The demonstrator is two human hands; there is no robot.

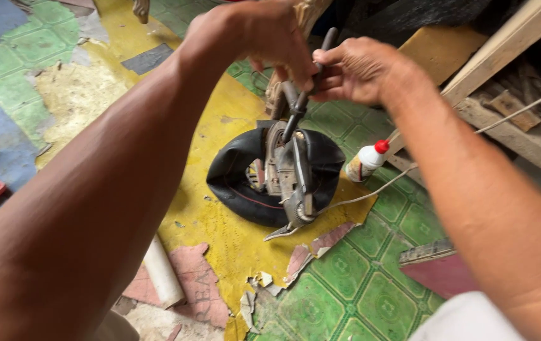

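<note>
Both hands grip a dark tool up high. Going from left to right: the left hand (258,35) curls its fingers down around the tool's handle (296,104), and the right hand (359,66) pinches a thin black rod (326,44) at the top. They look busy fixing or fitting a part on the tool (I cannot tell which part). Any move here needs a steady hold and small finger turns. Just under the hands, the tool's metal body (289,173) rests in a black rubber tube (245,183) on the yellow floor mat (214,221). A little white bottle (365,161) with a red cap lies near, off to the right.
</note>
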